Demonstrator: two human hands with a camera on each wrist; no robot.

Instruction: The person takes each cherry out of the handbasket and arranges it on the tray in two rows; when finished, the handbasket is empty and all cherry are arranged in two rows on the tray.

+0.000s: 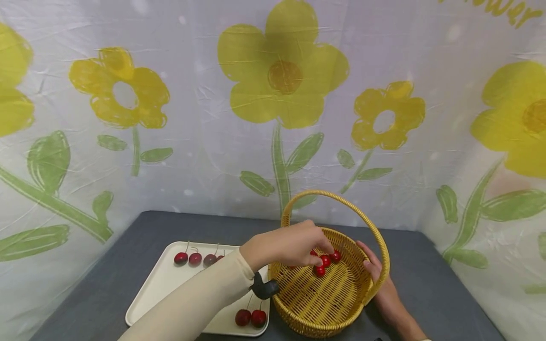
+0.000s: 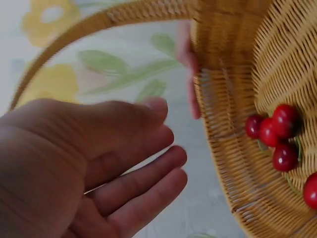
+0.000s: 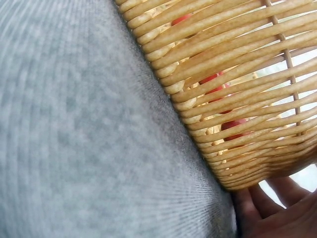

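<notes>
My left hand reaches over the wicker basket, fingers bent loosely downward above several red cherries inside it. Seen from the left wrist, this hand has nothing between its thumb and fingers, and the cherries lie apart from it. On the basket's right side, my right hand holds the wall near the handle's base. The right wrist view has part of that hand against the woven outside, with red cherries glimpsed through the gaps.
A cream tray lies left of the basket, partly hidden by my left sleeve. Dark cherries line its back edge, and two more cherries sit at its front right corner. The arched basket handle rises beside my hands. A flower-printed curtain hangs behind the grey table.
</notes>
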